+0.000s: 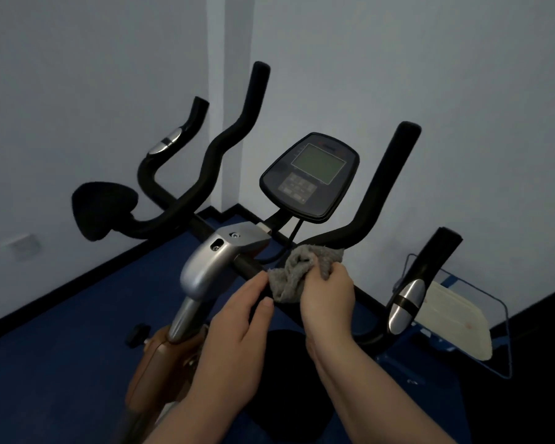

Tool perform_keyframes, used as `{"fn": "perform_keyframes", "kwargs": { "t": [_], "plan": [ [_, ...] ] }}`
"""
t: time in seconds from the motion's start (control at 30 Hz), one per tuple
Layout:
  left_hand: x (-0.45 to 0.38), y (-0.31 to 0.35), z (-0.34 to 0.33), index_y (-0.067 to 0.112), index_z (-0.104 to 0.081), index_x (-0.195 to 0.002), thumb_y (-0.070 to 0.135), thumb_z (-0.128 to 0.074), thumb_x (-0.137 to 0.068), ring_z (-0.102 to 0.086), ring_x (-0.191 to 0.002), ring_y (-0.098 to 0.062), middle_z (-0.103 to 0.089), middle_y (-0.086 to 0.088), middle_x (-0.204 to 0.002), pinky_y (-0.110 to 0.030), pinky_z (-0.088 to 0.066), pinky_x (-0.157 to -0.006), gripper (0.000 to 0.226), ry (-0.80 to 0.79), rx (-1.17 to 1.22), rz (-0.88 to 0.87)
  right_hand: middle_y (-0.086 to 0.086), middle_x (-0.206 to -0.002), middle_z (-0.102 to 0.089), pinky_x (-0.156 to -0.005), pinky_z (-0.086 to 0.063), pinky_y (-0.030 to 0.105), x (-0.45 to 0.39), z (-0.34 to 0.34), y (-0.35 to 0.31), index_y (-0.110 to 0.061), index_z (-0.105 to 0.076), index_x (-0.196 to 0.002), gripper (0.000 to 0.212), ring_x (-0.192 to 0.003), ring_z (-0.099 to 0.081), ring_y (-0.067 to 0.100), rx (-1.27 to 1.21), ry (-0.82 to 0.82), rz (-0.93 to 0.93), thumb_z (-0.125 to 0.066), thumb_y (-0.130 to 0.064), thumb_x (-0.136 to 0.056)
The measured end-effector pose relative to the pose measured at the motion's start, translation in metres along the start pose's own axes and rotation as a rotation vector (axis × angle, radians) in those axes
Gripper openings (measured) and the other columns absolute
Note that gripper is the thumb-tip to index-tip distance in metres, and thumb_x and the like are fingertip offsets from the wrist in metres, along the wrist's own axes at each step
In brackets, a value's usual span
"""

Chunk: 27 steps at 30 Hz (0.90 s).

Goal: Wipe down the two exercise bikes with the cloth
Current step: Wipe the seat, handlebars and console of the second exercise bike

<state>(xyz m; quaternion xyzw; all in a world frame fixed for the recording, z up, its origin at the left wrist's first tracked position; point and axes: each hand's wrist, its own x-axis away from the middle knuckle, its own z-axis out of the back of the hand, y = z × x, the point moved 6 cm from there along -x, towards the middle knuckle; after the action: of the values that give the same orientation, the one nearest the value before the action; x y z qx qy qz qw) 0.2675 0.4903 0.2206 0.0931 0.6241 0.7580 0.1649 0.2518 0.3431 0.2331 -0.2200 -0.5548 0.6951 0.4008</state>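
An exercise bike stands in front of me, with black handlebars (382, 187), a dark console (311, 176) with a grey screen, and a silver stem cover (212, 264) over a brown frame (161, 363). My right hand (329, 299) grips a bunched grey cloth (297, 270) and presses it onto the handlebar crossbar, right of the stem. My left hand (237, 318) is just left of the cloth. Its fingers and thumb close around the same crossbar (247, 267), and the thumb tip touches the cloth's lower edge. Only one bike is in view.
White walls meet in a corner behind the bike, above a blue floor (77, 347) with a black skirting. A black pad (103, 213) sits at the left end of the handlebars. A blue wire frame holding a white tray (455, 322) stands at the right.
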Motion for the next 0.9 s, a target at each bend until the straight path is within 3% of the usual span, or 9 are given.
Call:
{"fn": "perform_keyframes", "kwargs": {
  "t": [0.17, 0.27, 0.37, 0.5, 0.6, 0.7, 0.77, 0.83, 0.9],
  "plan": [
    [0.012, -0.002, -0.005, 0.035, -0.052, -0.132, 0.044, -0.044, -0.091, -0.043, -0.123, 0.015, -0.052, 0.027, -0.132, -0.019, -0.033, -0.108, 0.043, 0.156, 0.096, 0.033, 0.0, -0.08, -0.064, -0.064, -0.052, 0.026, 0.008, 0.005, -0.01, -0.011, -0.062, -0.084, 0.028, -0.074, -0.062, 0.011, 0.323, -0.207, 0.256, -0.05, -0.033, -0.097],
    [0.013, -0.002, -0.004, 0.033, -0.057, -0.129, 0.039, -0.044, -0.095, -0.048, -0.118, 0.015, -0.057, 0.025, -0.127, -0.015, -0.035, -0.099, 0.037, 0.239, 0.102, 0.027, -0.004, -0.077, -0.058, -0.066, -0.047, 0.027, 0.013, 0.008, -0.019, -0.016, -0.058, -0.085, 0.024, -0.074, -0.059, 0.011, 0.683, -0.318, 0.441, -0.047, -0.034, -0.097],
    [0.013, -0.004, -0.004, 0.031, -0.061, -0.125, 0.037, -0.046, -0.097, -0.051, -0.113, 0.015, -0.061, 0.024, -0.122, -0.016, -0.038, -0.095, 0.032, 0.284, 0.09, 0.03, 0.001, -0.087, -0.063, -0.066, -0.047, 0.03, 0.022, 0.005, -0.021, -0.015, -0.058, -0.093, 0.024, -0.081, -0.061, 0.018, 0.953, -0.436, 0.628, -0.044, -0.034, -0.098],
    [0.014, -0.004, -0.004, 0.031, -0.062, -0.125, 0.033, -0.045, -0.098, -0.051, -0.111, 0.016, -0.062, 0.024, -0.119, -0.014, -0.039, -0.093, 0.032, 0.301, 0.01, 0.039, 0.003, -0.094, -0.064, -0.061, -0.034, 0.027, 0.023, 0.005, -0.025, -0.014, -0.058, -0.098, 0.02, -0.083, -0.059, 0.018, 1.152, -0.603, 0.808, -0.047, -0.032, -0.097],
    [0.014, -0.003, -0.003, 0.036, -0.061, -0.123, 0.034, -0.046, -0.097, -0.049, -0.11, 0.018, -0.06, 0.027, -0.117, -0.01, -0.037, -0.09, 0.03, 0.299, -0.044, 0.043, 0.0, -0.098, -0.063, -0.048, -0.024, 0.023, 0.024, 0.014, -0.023, -0.017, -0.056, -0.107, 0.023, -0.072, -0.045, 0.01, 1.283, -0.674, 0.921, -0.045, -0.036, -0.098],
    [0.016, -0.001, -0.002, 0.044, -0.06, -0.117, 0.041, -0.043, -0.097, -0.049, -0.109, 0.017, -0.06, 0.033, -0.11, -0.011, -0.037, -0.086, 0.026, 0.328, -0.086, 0.033, -0.004, -0.098, -0.064, -0.049, -0.025, 0.021, 0.027, 0.033, -0.015, -0.022, -0.053, -0.111, 0.023, -0.07, -0.041, 0.008, 1.34, -0.712, 0.942, -0.042, -0.037, -0.097],
    [0.016, 0.0, -0.002, 0.042, -0.062, -0.115, 0.045, -0.041, -0.092, -0.051, -0.107, 0.015, -0.061, 0.032, -0.107, -0.013, -0.039, -0.086, 0.032, 0.361, -0.106, 0.019, -0.008, -0.085, -0.061, -0.049, -0.027, 0.021, 0.025, 0.046, -0.017, -0.027, -0.05, -0.094, 0.015, -0.067, -0.042, 0.008, 1.31, -0.739, 0.922, -0.042, -0.039, -0.096],
    [0.016, -0.001, 0.0, 0.038, -0.065, -0.112, 0.045, -0.041, -0.089, -0.055, -0.104, 0.009, -0.064, 0.027, -0.103, -0.019, -0.043, -0.087, 0.033, 0.399, -0.107, 0.011, -0.011, -0.074, -0.052, -0.053, -0.033, 0.021, 0.019, 0.054, -0.021, -0.028, -0.045, -0.08, 0.019, -0.065, -0.044, 0.007, 1.289, -0.776, 0.887, -0.044, -0.04, -0.095],
    [0.018, -0.004, 0.002, 0.036, -0.066, -0.108, 0.043, -0.041, -0.089, -0.057, -0.1, 0.005, -0.064, 0.023, -0.1, -0.025, -0.047, -0.086, 0.033, 0.423, -0.104, 0.012, -0.01, -0.067, -0.052, -0.059, -0.038, 0.022, 0.009, 0.057, -0.028, -0.021, -0.052, -0.075, 0.024, -0.064, -0.049, 0.007, 1.269, -0.839, 0.785, -0.051, -0.038, -0.093]
  ]
}}
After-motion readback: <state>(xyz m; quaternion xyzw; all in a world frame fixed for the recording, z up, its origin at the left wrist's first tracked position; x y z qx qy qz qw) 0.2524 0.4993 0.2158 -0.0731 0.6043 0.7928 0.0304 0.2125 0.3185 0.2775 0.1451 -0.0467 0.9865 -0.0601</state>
